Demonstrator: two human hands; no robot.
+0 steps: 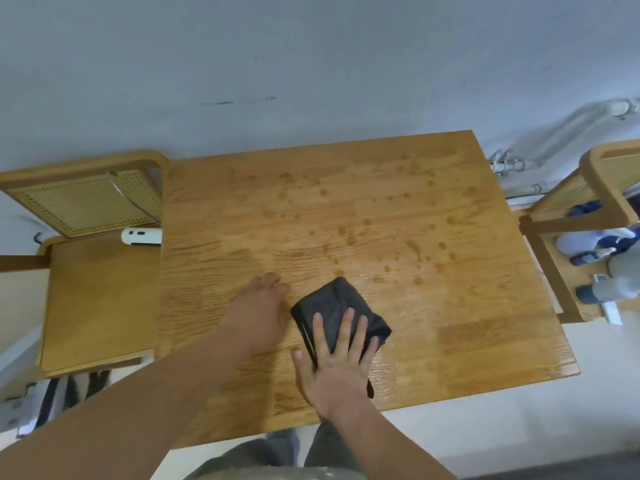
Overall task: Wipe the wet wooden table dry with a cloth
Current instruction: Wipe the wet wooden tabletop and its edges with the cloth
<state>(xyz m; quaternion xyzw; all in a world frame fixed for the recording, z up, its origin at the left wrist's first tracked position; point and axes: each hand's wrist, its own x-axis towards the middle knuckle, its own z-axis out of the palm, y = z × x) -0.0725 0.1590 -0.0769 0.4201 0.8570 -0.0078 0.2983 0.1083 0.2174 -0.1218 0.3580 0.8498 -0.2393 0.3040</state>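
At the near middle of the wooden worktop (478, 327), my right hand (341, 365) lies flat, fingers straight and spread, pressing down the folded black cloth (332, 306). My left hand (261, 317) rests on the wood just beside the cloth, fingers loosely bent, grasping nothing. Water drops (346, 233) dot the far half.

This looks like a dining corner in a home. The fingers (346, 327) of the right hand (337, 368) lie on a wooden table (346, 209) set against a plain pale wall (311, 64). Well left of the fingers stands a cane-backed wooden chair (86, 202) carrying what looks like a white power strip (142, 236). Well right of them a matching chair (550, 258) holds bottles (571, 242), with white pipes (512, 165) along the wall beyond.
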